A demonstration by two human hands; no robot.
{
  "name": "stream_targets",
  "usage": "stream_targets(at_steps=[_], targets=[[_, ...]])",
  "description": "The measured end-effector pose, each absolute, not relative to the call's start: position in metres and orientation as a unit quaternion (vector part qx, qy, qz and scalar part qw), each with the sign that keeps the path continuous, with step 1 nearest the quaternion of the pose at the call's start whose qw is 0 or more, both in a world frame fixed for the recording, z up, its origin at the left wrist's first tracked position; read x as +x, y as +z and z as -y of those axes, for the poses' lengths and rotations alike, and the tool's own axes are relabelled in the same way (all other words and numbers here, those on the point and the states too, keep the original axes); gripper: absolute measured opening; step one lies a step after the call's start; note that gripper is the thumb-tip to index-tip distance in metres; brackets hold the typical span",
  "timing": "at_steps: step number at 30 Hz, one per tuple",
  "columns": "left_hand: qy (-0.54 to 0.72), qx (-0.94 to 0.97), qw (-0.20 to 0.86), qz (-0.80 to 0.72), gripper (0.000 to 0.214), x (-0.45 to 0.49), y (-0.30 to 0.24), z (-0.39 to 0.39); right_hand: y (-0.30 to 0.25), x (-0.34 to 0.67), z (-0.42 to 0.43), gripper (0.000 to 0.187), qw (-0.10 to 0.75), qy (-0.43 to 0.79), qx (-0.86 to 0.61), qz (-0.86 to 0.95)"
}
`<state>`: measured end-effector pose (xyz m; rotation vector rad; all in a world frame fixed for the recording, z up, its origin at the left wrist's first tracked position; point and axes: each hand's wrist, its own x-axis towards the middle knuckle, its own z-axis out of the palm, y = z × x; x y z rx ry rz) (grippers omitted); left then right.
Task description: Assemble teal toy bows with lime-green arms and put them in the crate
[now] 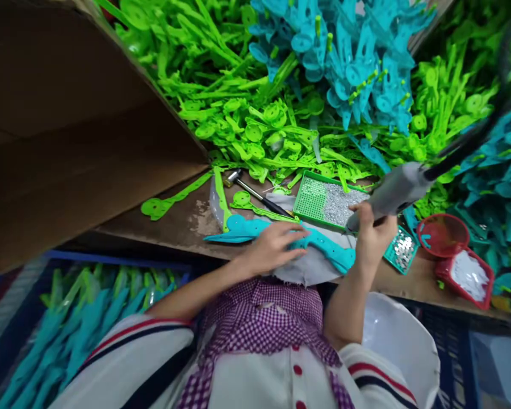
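Observation:
My right hand (375,236) is wrapped round a grey electric screwdriver (398,190), its tip slanting down to the left near the workpiece. A cable runs up from the tool's back end. Under my left hand (276,245) lies a long turquoise plastic part (334,253) on a grey cloth (309,267). The fingers of this hand stretch out across the part, slightly apart. Just behind is a green tray (310,199) with small silvery screws and a grid of holes. A teal tray (402,250) of small shiny metal pieces sits to the right of my right hand.
Lime-green plastic parts (255,130) and turquoise parts (357,68) are heaped behind the work area. A hammer (259,196) lies left of the tray. At right are a red bowl (443,234) and a red container of white material (468,275). A cardboard box (89,130) stands left.

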<state>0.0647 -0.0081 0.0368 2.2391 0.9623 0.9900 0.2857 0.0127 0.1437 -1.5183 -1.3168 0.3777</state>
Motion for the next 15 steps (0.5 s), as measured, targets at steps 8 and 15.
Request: stream_targets(at_steps=[8,15], targets=[[0.473,0.43,0.313,-0.702,0.062,-0.093,-0.048,0.002,0.071,0.238,0.079,0.024,0.503,0.283,-0.635,0.514],[0.579,0.277,0.484,-0.595,0.077,-0.057,-0.023,0.019,0.007,0.126,0.067,0.051,0.279,0.848,-0.422,0.159]])
